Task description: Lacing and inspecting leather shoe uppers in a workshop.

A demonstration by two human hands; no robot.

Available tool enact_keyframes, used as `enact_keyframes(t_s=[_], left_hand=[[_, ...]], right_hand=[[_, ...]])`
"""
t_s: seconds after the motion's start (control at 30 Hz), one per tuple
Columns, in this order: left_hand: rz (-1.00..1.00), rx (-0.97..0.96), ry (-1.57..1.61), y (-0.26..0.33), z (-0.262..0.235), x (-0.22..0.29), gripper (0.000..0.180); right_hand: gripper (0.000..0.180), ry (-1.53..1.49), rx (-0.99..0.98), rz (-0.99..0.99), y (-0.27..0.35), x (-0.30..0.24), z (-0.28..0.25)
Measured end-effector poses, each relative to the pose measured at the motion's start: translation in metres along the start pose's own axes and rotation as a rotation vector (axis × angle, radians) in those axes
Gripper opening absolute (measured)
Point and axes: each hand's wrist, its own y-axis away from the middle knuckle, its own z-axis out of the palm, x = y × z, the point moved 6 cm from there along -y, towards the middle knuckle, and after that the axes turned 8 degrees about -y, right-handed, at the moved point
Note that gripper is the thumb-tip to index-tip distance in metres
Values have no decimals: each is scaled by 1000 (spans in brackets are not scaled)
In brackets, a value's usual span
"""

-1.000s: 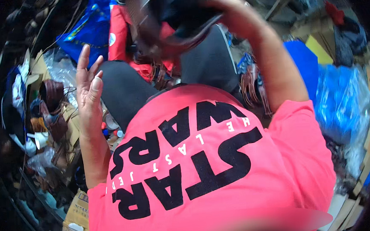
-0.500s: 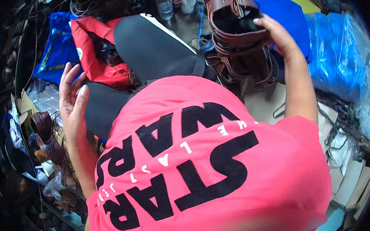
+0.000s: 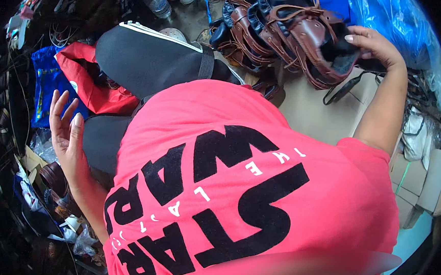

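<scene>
A brown leather shoe (image 3: 321,41) with a black lining and tan laces leans at the right end of a row of similar shoes (image 3: 246,31). At its heel is my right hand (image 3: 380,47), with the thumb by the opening and the other fingers bent around the back edge; the grip looks light. Part of those fingers is hidden. My left hand (image 3: 67,127) is raised at the left, its fingers apart and holding nothing. Beside it are my dark-clad legs (image 3: 148,55), one reaching across toward the shoes.
Cardboard (image 3: 316,110) lies under and in front of the shoes. A red bag (image 3: 86,75) and a blue bag (image 3: 48,83) lie at the left. A clear bottle (image 3: 157,3) stands at the back. Blue plastic wrapping (image 3: 391,18) fills the far right; scraps litter both sides.
My right hand and the shoe have moved right and down, and the shoe now leans beside the others. The view has shifted. My left hand remains raised and open.
</scene>
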Motion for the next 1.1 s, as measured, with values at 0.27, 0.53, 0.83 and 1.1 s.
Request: enact_keyframes(t_s=[0.27,0.53,0.83,1.1], left_hand=[[98,61,-11,4,-2,25,54],[48,216,14,39,-32,13,64],[92,540,-93,69,-83,-21,46],[-110,562,-9,68,-86,-59,45]], right_hand=[[59,181,185,-266,-18,-4,-18],[47,253,98,-680,-20,-124,60],[35,346,-390,-1005,3,-296,220],[44,349,-307,-1072,-119,-369,255]])
